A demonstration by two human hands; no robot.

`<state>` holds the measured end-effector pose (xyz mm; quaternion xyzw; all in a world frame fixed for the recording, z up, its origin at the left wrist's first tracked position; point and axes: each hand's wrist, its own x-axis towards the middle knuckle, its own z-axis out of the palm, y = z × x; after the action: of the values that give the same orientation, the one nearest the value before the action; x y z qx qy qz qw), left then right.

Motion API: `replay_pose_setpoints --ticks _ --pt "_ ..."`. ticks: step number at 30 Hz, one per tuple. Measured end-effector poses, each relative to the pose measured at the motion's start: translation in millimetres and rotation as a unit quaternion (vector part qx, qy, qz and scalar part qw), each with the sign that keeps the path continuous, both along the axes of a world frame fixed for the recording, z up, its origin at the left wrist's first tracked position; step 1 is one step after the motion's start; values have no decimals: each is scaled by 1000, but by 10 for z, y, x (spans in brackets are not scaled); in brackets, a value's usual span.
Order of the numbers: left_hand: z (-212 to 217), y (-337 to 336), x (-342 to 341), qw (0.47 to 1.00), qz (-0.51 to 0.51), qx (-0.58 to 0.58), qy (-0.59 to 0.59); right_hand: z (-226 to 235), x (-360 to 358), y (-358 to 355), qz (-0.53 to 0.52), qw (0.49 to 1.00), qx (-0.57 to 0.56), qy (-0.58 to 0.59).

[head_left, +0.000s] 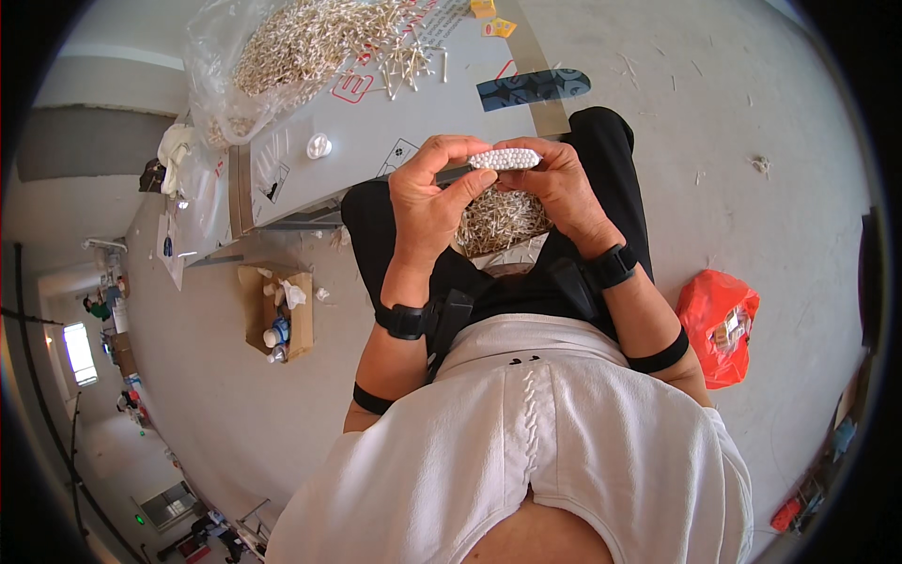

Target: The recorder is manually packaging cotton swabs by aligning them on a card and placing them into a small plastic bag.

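Between my two hands is a flat, oval bundle of cotton swabs (505, 159), its packed white tips facing up. My left hand (434, 193) pinches its left end with thumb and fingers. On the other end, the fingers of my right hand (561, 188) are closed. Whether a wrapper surrounds the sticks cannot be seen from above. Just below, a box of loose cotton swabs (505, 224) sits between my legs, partly covered by my hands.
A grey work surface (376, 132) ahead carries a heap of loose swabs (310, 47) in a clear plastic bag, a small white round container (318, 146) and a dark patterned strip (534, 89). An open cardboard box (299, 324) stands on the floor at left, a red plastic bag (716, 329) at right.
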<state>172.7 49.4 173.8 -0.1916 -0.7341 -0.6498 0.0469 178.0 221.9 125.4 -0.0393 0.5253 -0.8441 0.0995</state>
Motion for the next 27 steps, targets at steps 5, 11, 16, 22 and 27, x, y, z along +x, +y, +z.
replay_pose_setpoints --ticks 5,11,16,22,27 --pt "-101 -18 -34 1000 10 -22 7 -73 -10 -6 -4 1000 -20 -18" --pt "-162 -20 -38 999 22 -32 6 -151 -20 -15 -8 1000 -14 -21" --pt "-165 -14 -33 999 39 -28 -1 -192 -34 3 1 1000 3 -26" --pt "-39 10 -47 990 22 -124 59 -240 -59 5 -33 985 151 72" --pt "-95 12 -47 969 -9 -235 75 -6 -18 20 -54 929 325 169"
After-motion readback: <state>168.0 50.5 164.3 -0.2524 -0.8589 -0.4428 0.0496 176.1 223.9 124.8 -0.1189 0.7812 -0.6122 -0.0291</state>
